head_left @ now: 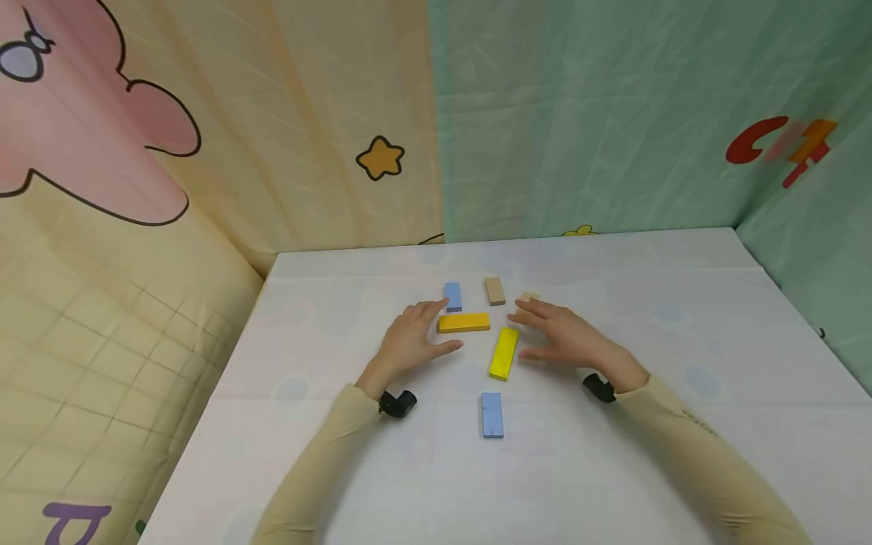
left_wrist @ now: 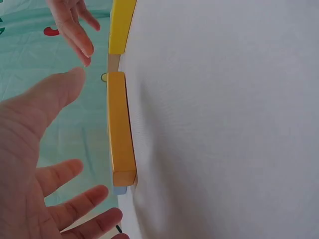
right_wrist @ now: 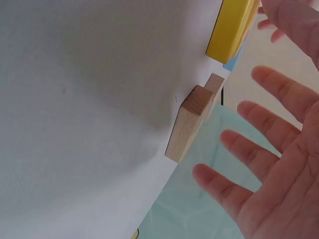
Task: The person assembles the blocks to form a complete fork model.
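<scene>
My left hand (head_left: 410,342) hovers with spread fingers just left of an orange-yellow block (head_left: 464,323), which lies crosswise on the table. In the left wrist view nothing is between its thumb and fingers. Past its fingertips lies a small blue block (head_left: 453,296). My right hand (head_left: 568,337), fingers apart and holding nothing, is to the right of a bright yellow block (head_left: 503,354) that lies at a slant. Its fingers partly hide a plain wooden block (head_left: 529,295) in the head view; the right wrist view shows that wooden block (right_wrist: 185,127) beyond the fingertips.
Another wooden block (head_left: 494,291) lies at the back between the hands. Nearer to me is a second blue block (head_left: 492,415). A white cloth covers the table (head_left: 681,454). Printed curtains (head_left: 579,113) hang behind it and at both sides.
</scene>
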A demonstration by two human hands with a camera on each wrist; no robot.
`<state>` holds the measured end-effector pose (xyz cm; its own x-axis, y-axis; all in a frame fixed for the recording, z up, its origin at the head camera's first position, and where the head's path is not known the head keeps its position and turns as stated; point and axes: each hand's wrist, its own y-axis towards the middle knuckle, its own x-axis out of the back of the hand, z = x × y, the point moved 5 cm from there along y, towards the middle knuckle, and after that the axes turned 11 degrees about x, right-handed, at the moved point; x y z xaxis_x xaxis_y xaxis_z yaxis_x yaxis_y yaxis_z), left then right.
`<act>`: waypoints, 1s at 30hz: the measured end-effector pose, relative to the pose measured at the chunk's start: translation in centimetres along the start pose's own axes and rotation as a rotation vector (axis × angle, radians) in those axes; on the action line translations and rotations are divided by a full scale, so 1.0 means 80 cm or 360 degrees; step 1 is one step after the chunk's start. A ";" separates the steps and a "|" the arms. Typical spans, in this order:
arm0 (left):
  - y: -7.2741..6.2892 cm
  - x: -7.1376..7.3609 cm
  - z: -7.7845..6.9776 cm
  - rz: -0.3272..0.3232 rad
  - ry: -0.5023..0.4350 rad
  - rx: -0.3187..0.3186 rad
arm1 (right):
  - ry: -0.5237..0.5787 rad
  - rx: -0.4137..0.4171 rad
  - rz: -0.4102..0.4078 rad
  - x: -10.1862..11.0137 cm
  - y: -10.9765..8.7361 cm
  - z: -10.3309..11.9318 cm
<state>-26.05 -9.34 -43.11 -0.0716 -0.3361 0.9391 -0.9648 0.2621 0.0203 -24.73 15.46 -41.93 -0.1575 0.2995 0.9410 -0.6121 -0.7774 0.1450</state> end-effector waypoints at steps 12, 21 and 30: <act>0.010 -0.014 -0.010 0.0026 -0.0028 0.0005 | 0.0159 0.0135 0.0094 -0.010 0.008 0.010; 0.016 -0.017 -0.012 -0.0010 -0.0068 0.0052 | 0.0159 0.0160 0.0120 -0.019 0.009 0.009; 0.023 -0.019 -0.014 -0.0068 -0.0073 0.0115 | 0.0112 0.0123 0.0066 -0.015 0.009 0.012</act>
<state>-27.48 -7.34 -44.14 -0.0396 -0.3872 0.9211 -0.9829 0.1812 0.0339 -24.21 14.01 -42.67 -0.2372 0.3023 0.9232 -0.5429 -0.8294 0.1321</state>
